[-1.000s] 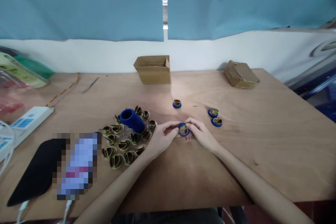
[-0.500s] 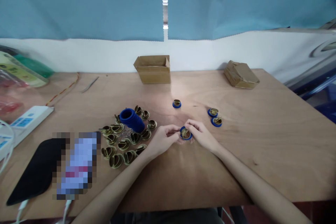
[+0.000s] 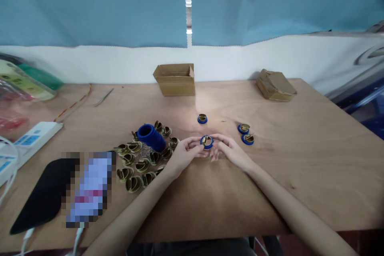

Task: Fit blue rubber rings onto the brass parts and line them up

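Between my hands is a round brass fitting with a blue ring (image 3: pixel 207 141) around it, held just above the wooden table. My left hand (image 3: pixel 187 154) pinches its left side, thumb on the near edge. Fingers of my right hand (image 3: pixel 229 150) close on its right side, some curled below it. Left of my hands, a stack of blue rings (image 3: pixel 152 138) leans among several loose brass fittings (image 3: pixel 142 164). Beyond my hands lies one ringed fitting (image 3: pixel 202 118). Two more, an upper ringed fitting (image 3: pixel 243 129) and a lower one (image 3: pixel 248 139), lie to the right.
An open cardboard box (image 3: pixel 177 86) stands at the back, with a crumpled cardboard box (image 3: pixel 276 86) at back right. On the left are a black phone-like slab (image 3: pixel 45 196), a blurred-out device (image 3: pixel 90 192) on a cable, a white power strip (image 3: pixel 36 140) and plastic bags (image 3: pixel 27 80).
The held ringed fitting has moved slightly left and away from me, tilting. My right hand's thumb has come off its top, and its fingers have shifted lower along the side.
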Action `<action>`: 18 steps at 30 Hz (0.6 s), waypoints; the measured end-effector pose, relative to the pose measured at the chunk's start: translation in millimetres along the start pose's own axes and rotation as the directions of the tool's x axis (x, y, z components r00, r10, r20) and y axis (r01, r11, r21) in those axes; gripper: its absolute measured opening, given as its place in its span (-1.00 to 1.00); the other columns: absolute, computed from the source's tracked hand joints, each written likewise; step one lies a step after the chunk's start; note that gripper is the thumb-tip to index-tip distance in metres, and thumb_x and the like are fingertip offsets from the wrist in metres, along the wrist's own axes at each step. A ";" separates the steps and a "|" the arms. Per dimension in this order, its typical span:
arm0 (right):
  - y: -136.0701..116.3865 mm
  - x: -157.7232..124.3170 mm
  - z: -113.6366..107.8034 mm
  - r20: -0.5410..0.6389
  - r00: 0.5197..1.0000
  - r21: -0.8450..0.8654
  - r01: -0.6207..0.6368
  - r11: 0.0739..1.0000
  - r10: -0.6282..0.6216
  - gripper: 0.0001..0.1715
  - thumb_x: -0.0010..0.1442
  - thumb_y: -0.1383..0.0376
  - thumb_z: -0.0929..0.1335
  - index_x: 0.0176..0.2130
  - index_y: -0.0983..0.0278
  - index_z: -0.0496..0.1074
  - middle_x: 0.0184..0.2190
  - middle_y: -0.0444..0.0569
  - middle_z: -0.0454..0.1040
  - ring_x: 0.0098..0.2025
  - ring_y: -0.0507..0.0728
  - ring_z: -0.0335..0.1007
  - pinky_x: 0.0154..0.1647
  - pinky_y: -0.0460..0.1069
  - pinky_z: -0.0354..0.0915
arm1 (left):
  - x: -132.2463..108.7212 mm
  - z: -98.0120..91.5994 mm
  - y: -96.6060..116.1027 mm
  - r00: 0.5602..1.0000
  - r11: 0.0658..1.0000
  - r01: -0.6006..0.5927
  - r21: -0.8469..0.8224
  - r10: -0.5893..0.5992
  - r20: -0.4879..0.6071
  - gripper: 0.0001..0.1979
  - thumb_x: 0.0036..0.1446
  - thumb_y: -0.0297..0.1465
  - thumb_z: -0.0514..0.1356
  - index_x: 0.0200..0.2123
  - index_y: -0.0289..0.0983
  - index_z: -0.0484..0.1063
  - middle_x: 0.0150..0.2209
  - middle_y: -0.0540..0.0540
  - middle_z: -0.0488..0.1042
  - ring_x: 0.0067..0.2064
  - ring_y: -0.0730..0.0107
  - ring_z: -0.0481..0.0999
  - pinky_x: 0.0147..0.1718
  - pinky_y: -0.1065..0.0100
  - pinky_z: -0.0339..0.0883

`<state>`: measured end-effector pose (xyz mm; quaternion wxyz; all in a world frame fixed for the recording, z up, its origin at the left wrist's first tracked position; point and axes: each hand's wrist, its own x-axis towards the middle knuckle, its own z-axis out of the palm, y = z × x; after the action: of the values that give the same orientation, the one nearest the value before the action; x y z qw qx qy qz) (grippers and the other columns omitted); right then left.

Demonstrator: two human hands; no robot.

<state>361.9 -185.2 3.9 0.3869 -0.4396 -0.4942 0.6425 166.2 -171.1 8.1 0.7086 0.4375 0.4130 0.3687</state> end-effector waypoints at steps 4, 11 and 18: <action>3.1 1.9 1.3 -0.031 0.999 -0.015 0.027 1.000 -0.027 -0.63 0.22 0.23 0.33 0.00 0.32 0.41 -0.50 -0.14 0.54 -0.54 0.03 0.49 -0.46 -0.05 0.41 | 1.6 -1.6 -4.6 0.999 0.999 -0.041 0.021 0.041 0.021 -0.56 0.01 -0.28 0.43 -0.07 -0.35 0.51 -0.28 -0.18 0.67 -0.33 0.29 0.68 -0.18 0.18 0.60; 3.5 1.4 7.1 -0.076 0.996 -0.009 0.045 0.999 -0.046 -0.70 0.14 0.24 0.36 -0.12 0.30 0.41 -0.56 -0.21 0.47 -0.60 0.00 0.39 -0.53 -0.07 0.38 | 0.3 -1.1 -2.6 0.994 0.989 -0.106 0.099 0.105 0.012 -0.59 0.04 -0.37 0.39 -0.04 -0.34 0.49 -0.34 -0.12 0.65 -0.39 0.36 0.63 -0.29 0.28 0.55; -0.3 0.3 4.1 -0.076 0.995 -0.118 0.060 0.991 -0.069 -0.75 0.20 0.20 0.33 -0.17 0.30 0.45 -0.58 -0.19 0.46 -0.60 0.00 0.38 -0.53 -0.07 0.38 | 1.1 1.5 -3.4 0.989 0.981 -0.136 0.137 0.127 0.072 -0.66 0.10 -0.34 0.32 -0.04 -0.31 0.54 -0.22 -0.17 0.67 -0.27 0.28 0.66 -0.25 0.27 0.56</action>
<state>357.9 -186.0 4.6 0.4010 -0.4704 -0.5286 0.5818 168.6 -171.7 5.2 0.6623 0.5245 0.3860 0.3706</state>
